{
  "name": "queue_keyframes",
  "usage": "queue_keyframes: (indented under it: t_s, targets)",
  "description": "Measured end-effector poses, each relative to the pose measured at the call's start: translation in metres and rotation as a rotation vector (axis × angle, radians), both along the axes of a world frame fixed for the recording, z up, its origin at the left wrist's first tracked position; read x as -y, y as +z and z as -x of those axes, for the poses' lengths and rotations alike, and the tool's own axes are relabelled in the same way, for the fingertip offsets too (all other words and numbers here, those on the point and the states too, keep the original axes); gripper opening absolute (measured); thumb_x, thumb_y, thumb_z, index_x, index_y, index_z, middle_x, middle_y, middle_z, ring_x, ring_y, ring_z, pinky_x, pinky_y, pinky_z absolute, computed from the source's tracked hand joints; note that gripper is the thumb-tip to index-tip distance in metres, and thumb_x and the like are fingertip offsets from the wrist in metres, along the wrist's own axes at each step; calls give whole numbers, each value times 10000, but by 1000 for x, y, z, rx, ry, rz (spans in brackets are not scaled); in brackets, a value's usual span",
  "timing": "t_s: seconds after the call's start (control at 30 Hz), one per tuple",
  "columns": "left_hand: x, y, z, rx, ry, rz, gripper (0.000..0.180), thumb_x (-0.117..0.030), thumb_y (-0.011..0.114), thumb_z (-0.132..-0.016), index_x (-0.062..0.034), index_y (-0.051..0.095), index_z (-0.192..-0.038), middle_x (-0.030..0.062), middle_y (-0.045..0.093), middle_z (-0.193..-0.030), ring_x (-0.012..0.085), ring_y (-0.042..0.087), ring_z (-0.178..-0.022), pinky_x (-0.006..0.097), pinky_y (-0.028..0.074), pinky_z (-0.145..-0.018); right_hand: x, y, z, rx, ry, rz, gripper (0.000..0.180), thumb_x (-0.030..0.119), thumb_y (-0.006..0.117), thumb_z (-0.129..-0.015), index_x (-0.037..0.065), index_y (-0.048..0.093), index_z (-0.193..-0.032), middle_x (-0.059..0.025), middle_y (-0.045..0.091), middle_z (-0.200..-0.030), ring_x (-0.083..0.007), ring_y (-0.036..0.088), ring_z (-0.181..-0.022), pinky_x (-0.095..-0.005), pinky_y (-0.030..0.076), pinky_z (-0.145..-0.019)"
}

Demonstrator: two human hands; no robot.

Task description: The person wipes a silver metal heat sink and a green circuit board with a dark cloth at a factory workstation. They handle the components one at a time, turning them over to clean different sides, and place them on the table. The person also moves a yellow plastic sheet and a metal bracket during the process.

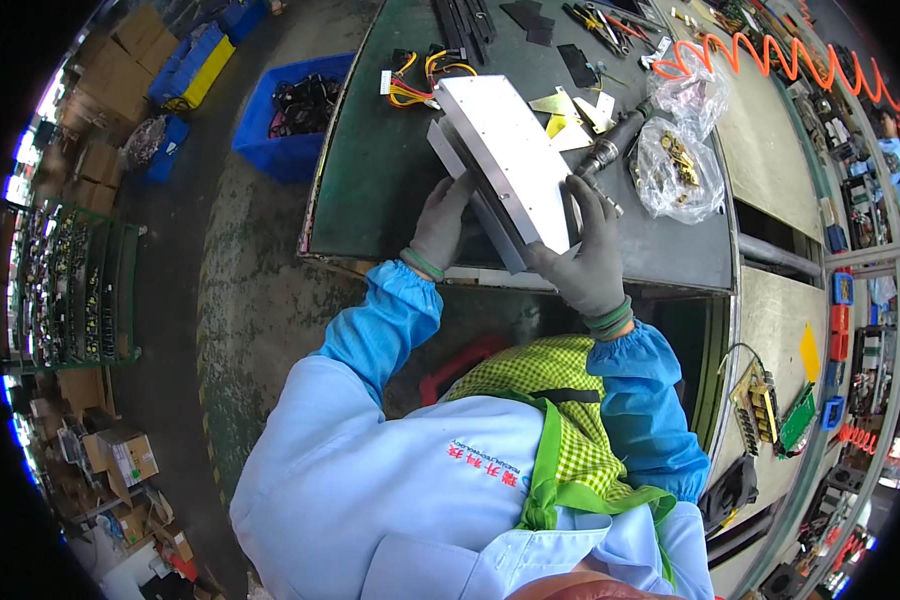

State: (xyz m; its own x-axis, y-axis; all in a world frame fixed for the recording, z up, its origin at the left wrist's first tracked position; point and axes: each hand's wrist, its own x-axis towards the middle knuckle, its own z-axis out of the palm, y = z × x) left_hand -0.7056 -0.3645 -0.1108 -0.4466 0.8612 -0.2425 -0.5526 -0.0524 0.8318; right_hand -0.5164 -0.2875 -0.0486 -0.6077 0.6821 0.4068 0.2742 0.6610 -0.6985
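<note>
one head-worn fisheye view — steeply down, close over the workbench (390, 180) edge and both forearms

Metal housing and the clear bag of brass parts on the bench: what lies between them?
In the head view, a dark pneumatic screwdriver lies on the bench between the metal housing and the clear bag of brass parts, beside the right hand.

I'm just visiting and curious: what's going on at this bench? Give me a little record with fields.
Setting: dark green workbench in a workshop
Left hand: grey glove, grip on the left edge of the metal panel
Right hand: grey glove, grip on the panel's near right end
Held thing: flat silvery metal panel, tilted over the bench
Nearby on bench: power screwdriver, clear bags of brass-coloured parts, yellow wire bundle
Beside bench: blue bin on the floor
Overhead: orange coiled hose
</note>
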Motion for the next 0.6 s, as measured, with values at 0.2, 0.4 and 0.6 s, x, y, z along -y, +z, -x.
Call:
queue_keyframes:
  t_s: [0.2,0.4,0.6]
  targets:
    - [2,3,-1,38,46,2,504,-486,516,-933,-64,540,-1206,70,595,-1101,174,588,-1004,390,512,-866,1,2,3,127,-86,-136,900,364,757,-564,7,425,-1320,-283,436,-1242,-437,450,-1147,-491,399,-969]
    - [0,-2,0,-38,23,-23,545,-509,550,-913,-57,531,-1218,62,588,-1109,170,579,-1031,381,500,-899,7,-10,6,197,-86,-186,915,393,756,-556,12,422,-1318,-300,437,-1243,-446,449,-1140,-499,398,-966]
    - [3,3,1,-13,-33,-60,556,-502,574,-904,-42,530,-1212,59,587,-1101,170,577,-1015,388,493,-907,2,-12,2,259,-54,-170,926,413,755,-569,9,412,-1328,-309,427,-1256,-454,439,-1158,-498,393,-980]
